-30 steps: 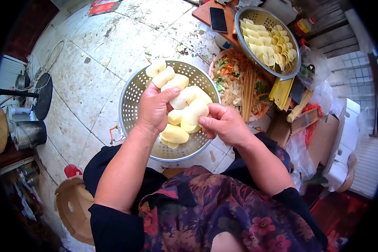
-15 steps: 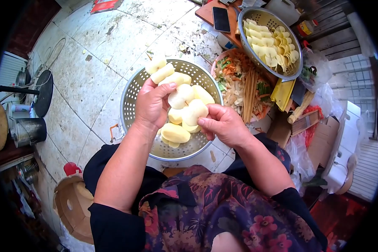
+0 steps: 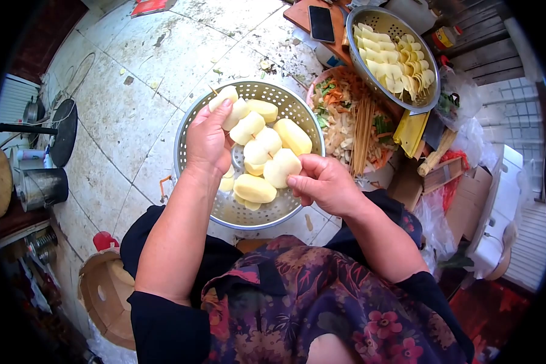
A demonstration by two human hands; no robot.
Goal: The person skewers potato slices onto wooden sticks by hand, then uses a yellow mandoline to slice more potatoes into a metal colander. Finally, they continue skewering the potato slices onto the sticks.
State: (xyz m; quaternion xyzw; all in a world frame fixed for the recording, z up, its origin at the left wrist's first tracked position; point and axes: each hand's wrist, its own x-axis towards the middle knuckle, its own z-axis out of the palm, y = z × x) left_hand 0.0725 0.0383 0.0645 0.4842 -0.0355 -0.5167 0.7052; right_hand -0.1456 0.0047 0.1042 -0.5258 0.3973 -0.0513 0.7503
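Observation:
A skewer of potato slices (image 3: 262, 145) runs diagonally over a metal colander (image 3: 224, 212). My left hand (image 3: 209, 138) pinches the slices at its upper left end, where a stick tip pokes out. At the lower right end, my right hand (image 3: 323, 183) grips the last slice between thumb and fingers. Peeled potatoes (image 3: 255, 188) lie in the colander below, several of them whole.
At the upper right, a second colander (image 3: 432, 104) holds rows of sliced potatoes. Beside it are a phone (image 3: 321, 24), a basin of vegetable scraps (image 3: 340, 130), wooden sticks (image 3: 362, 133) and yellow packaging (image 3: 410, 134). A cardboard box (image 3: 103, 303) sits lower left.
My left hand has slid slightly up and left toward the stick's tip. The slices between my hands are more spread out along the stick. My right hand has barely moved.

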